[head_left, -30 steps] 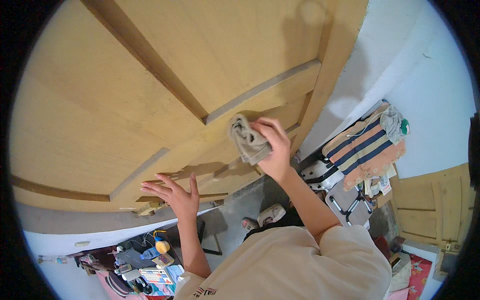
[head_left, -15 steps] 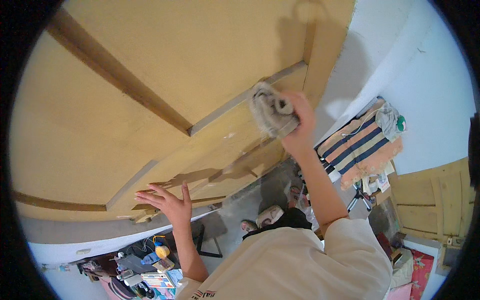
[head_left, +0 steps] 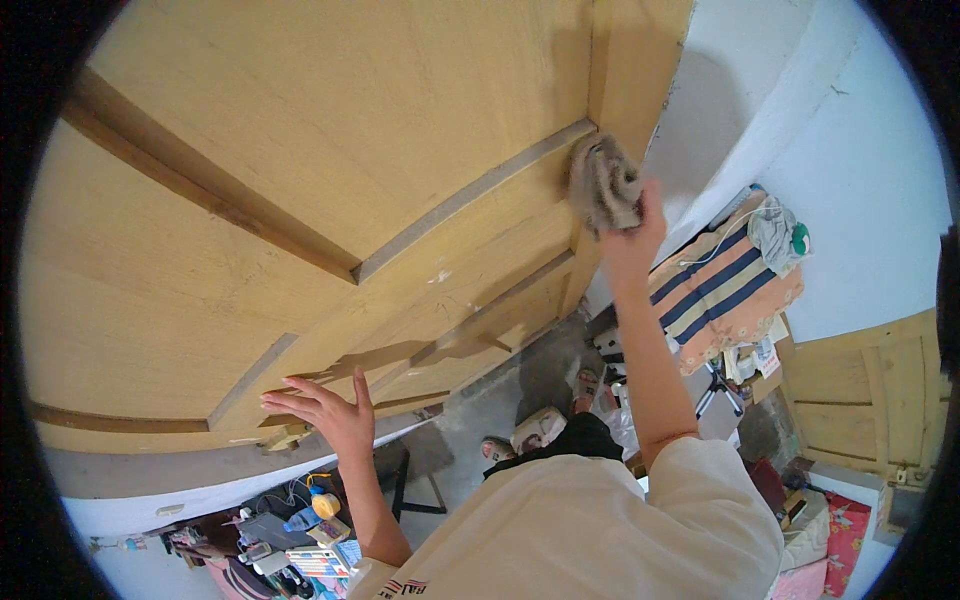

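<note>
My right hand (head_left: 632, 232) is raised and closed around a bunched grey-brown rag (head_left: 603, 186), which I press against the wooden door (head_left: 330, 170) at the far right end of its long pale rail, just beside the door's right edge. The rag bulges out above my knuckles, touching the wood. My left hand (head_left: 325, 412) is spread wide open with fingers (head_left: 287, 395) fanned out and holds nothing; it lies flat at the lower part of the door, low on the left. To the right of the door is a white wall (head_left: 850, 170), and near it a striped orange and blue cloth (head_left: 725, 290) lies with a small grey garment on top.
</note>
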`<state>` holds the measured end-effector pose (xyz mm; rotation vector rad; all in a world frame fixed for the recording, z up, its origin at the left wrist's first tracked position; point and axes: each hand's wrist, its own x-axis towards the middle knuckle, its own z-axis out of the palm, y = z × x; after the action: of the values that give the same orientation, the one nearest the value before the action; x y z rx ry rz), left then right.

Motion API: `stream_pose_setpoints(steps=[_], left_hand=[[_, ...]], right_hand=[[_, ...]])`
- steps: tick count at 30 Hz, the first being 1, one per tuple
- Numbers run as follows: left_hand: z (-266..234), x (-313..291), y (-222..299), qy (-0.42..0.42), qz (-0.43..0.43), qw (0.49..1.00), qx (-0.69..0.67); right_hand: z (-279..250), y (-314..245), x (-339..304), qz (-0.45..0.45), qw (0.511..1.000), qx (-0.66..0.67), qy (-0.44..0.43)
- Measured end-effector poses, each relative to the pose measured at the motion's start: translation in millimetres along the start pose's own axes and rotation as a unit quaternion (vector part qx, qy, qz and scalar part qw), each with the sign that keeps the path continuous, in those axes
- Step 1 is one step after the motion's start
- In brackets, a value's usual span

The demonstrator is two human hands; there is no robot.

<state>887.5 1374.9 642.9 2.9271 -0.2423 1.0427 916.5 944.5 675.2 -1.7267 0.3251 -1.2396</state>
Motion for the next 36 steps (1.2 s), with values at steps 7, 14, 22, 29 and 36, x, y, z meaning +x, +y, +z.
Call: stream_pose_setpoints(steps=[7, 14, 22, 29, 36], left_hand=[[-1, 0, -1, -0.003, -0.001, 1.000, -0.004], [-3, -2, -2, -0.007, -0.015, 1.000, -0.003], [-2, 0, 1, 0.005, -0.005, 1.000, 0.003], [-4, 1, 3, 0.002, -0.007, 1.000, 0.006], [-5, -2, -1, -0.008, -0.015, 1.000, 0.013]], right_hand=[[31, -44, -48, -0.115, 0.983, 0.064, -0.129], [12, -29, -22, -0.102, 0.976, 0.076, -0.179], [-24, 47, 17, 0.070, 0.996, 0.047, -0.016], [-27, 81, 13, 0.143, 0.986, 0.082, 0.036], [-23, 77, 9, 0.108, 0.992, 0.043, 0.054]])
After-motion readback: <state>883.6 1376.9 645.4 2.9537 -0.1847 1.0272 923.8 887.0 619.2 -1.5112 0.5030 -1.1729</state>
